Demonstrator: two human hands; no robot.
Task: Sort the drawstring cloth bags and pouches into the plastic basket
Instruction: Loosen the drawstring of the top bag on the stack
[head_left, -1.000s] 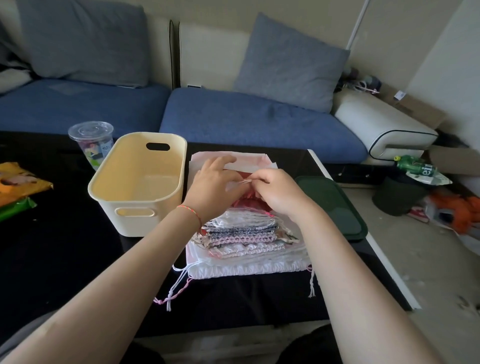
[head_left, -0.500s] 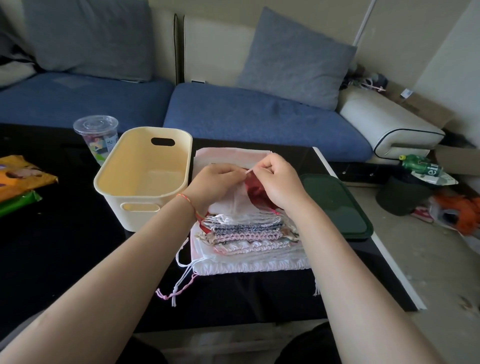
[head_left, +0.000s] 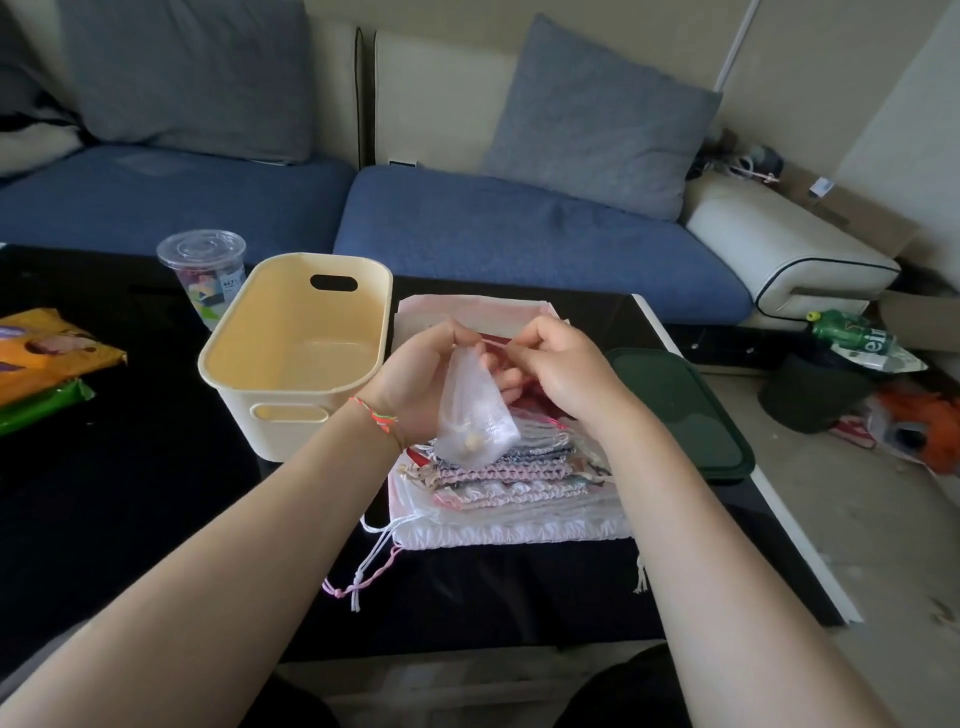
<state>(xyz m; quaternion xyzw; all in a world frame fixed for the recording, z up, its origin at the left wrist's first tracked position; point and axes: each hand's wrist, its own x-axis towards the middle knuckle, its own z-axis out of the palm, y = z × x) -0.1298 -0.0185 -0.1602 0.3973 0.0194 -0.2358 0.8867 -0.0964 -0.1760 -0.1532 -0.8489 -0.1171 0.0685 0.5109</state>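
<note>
Just right of the empty basket (head_left: 291, 332), above the bag stack (head_left: 509, 478), the left hand (head_left: 415, 384) pinches a sheer pouch (head_left: 475, 415) by its neck while the right hand (head_left: 561, 369) pinches its drawstring, seemingly cinching it before dropping it in.

A small sheer white pouch (head_left: 475, 415) hung mouth-up above the pile, a pale bead visible inside near its bottom. Stack of folded drawstring bags (head_left: 509, 483) lay flat on the black table just right of the cream plastic basket (head_left: 298, 348), cords trailing off the near edge.
</note>
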